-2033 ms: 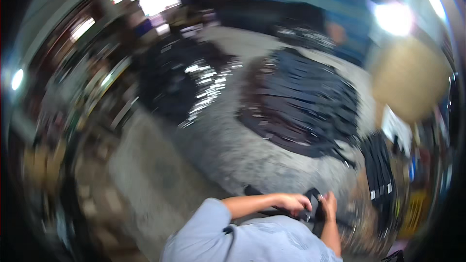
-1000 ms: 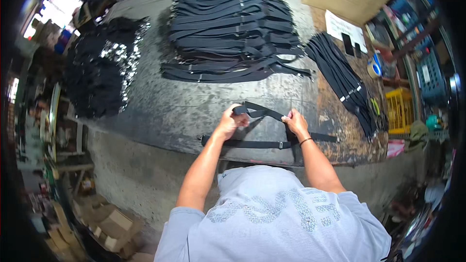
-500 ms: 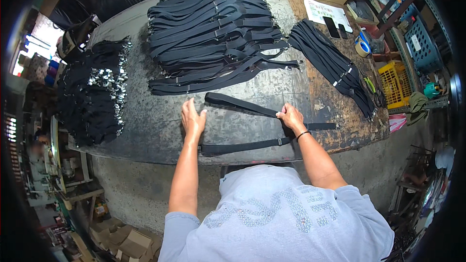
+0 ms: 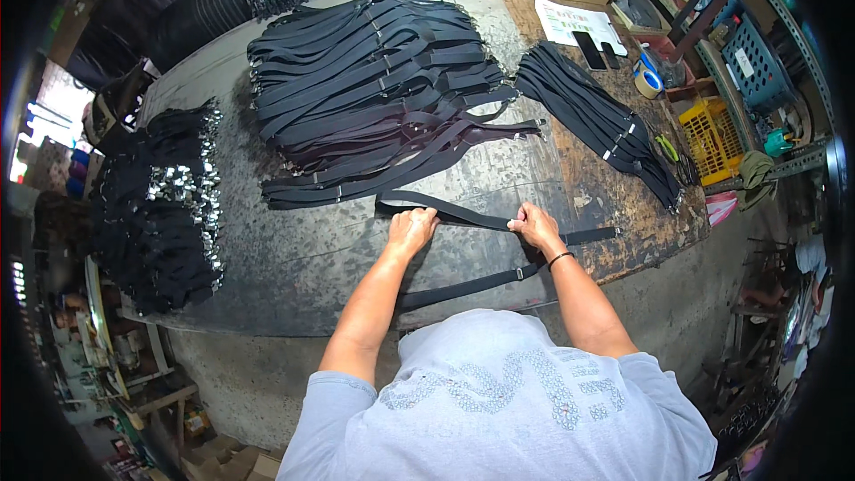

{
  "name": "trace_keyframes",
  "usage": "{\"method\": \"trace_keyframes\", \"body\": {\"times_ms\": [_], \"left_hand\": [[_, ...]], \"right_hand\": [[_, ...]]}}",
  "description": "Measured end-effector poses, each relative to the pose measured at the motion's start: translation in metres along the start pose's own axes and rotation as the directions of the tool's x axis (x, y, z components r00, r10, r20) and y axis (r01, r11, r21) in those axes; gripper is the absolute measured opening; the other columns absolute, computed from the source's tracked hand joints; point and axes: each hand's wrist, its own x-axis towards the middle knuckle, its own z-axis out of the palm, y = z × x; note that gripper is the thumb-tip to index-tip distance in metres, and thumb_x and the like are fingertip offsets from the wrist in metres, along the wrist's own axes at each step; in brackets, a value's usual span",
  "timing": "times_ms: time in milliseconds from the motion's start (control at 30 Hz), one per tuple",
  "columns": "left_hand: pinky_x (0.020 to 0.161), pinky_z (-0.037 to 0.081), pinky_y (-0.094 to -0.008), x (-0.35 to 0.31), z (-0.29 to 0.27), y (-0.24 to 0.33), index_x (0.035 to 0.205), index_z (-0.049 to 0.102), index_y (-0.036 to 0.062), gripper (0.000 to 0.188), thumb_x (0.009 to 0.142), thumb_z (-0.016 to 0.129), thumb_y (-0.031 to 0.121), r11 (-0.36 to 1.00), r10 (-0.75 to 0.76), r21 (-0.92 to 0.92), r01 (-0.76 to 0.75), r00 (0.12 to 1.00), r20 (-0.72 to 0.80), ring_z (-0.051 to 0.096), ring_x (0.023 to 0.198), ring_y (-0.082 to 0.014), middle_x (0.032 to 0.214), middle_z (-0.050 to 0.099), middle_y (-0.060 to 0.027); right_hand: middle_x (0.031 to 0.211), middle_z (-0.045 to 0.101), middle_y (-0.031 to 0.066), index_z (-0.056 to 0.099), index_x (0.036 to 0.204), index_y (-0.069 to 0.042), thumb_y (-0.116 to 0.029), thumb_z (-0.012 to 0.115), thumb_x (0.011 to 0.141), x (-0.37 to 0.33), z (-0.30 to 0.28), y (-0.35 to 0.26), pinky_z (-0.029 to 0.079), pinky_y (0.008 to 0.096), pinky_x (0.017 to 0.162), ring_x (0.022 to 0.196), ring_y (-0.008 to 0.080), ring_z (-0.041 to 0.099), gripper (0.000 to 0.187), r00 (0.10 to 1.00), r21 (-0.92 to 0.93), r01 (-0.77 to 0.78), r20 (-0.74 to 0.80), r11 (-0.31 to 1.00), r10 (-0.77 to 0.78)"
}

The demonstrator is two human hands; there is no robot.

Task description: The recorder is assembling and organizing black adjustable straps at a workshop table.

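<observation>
Black strap (image 4: 463,212) looped across a worn surface (image 4: 312,258)

A person in a grey shirt (image 4: 499,392) leans over the front edge. Their right hand (image 4: 537,227) pinches the strap between thumb and finger. Their left hand (image 4: 412,230) lies over it, fingers together; whether they grip or only press cannot be told. The strap runs between both hands, its folded end poking out just beyond the left fingers. Nearer the body lies a lower length (image 4: 472,289) with a metal buckle (image 4: 520,274); whether it joins the strap is hidden by the right hand. Straightening or folding the strap seems the step in hand; the next move likely calls for smoothing it flat while keeping the right pinch. Ahead lies a large pile (image 4: 374,80) of similar straps.
</observation>
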Motion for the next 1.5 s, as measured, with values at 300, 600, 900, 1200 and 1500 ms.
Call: {"method": "trace_keyframes", "body": {"times_ms": [300, 600, 900, 1200, 1500], "left_hand": [[0.063, 0.053, -0.042, 0.004, 0.008, -0.045, 0.08, 0.065, 0.0122, 0.009, 0.078, 0.063, 0.02, 0.912, 0.315, 0.309, -0.269, 0.942, -0.111, 0.067, 0.068, -0.0257, 0.069, 0.065, -0.0079], [0.061, 0.054, -0.0402, -0.058, -0.025, -0.022, 0.075, 0.065, 0.0084, 0.009, 0.08, 0.063, 0.016, 0.962, 0.229, 0.144, -0.233, 0.972, 0.046, 0.067, 0.071, -0.0275, 0.072, 0.067, -0.0101], [0.087, 0.043, -0.0458, 0.001, -0.092, -0.007, 0.113, 0.062, 0.005, 0.042, 0.078, 0.077, 0.023, 0.976, 0.135, -0.115, -0.185, 0.929, -0.345, 0.054, 0.104, -0.034, 0.109, 0.06, -0.0142], [0.1, 0.039, -0.0552, 0.023, -0.032, -0.012, 0.107, 0.062, 0.005, 0.036, 0.077, 0.073, 0.02, 0.971, 0.239, -0.056, -0.234, 0.912, 0.334, 0.055, 0.111, -0.0344, 0.105, 0.063, -0.0141], [0.092, 0.045, -0.0474, 0.051, -0.056, -0.007, 0.093, 0.066, 0.0013, 0.041, 0.081, 0.075, 0.039, 0.764, 0.531, -0.643, -0.057, 0.621, 0.576, 0.056, 0.11, -0.0371, 0.117, 0.059, -0.0162]], "right_hand": [[0.076, 0.065, 0.0084, 0.056, 0.085, -0.01, -0.035, 0.08, 0.074, 0.0, -0.001, 0.002, 0.048, 0.0393, 0.07, 0.077, 0.0274, 0.064, 0.036, 1.0, 0.041, -0.011, 0.007, 0.999, 0.011], [0.094, 0.068, 0.0116, 0.059, 0.089, -0.01, -0.034, 0.076, 0.077, -0.006, 0.004, -0.004, 0.047, 0.0462, 0.077, 0.094, 0.0339, 0.065, 0.032, 0.999, -0.036, 0.034, -0.04, 0.999, -0.035], [0.095, 0.064, 0.0135, 0.063, 0.1, -0.009, -0.032, 0.066, 0.087, -0.003, 0.004, -0.003, 0.045, 0.0473, 0.086, 0.099, 0.0344, 0.061, 0.026, 0.998, -0.001, -0.016, -0.066, 1.0, 0.016], [0.142, 0.044, 0.0153, 0.047, 0.14, -0.012, -0.04, 0.06, 0.092, 0.033, 0.062, -0.044, 0.019, 0.061, 0.114, 0.138, 0.0376, 0.032, 0.057, 0.857, -0.325, 0.047, -0.472, 0.945, -0.205], [0.145, 0.04, 0.0146, 0.047, 0.142, -0.012, -0.047, 0.058, 0.091, 0.037, 0.056, -0.05, 0.017, 0.0629, 0.114, 0.138, 0.0376, 0.03, 0.062, 0.896, -0.434, 0.002, -0.4, 0.901, -0.195]]}}
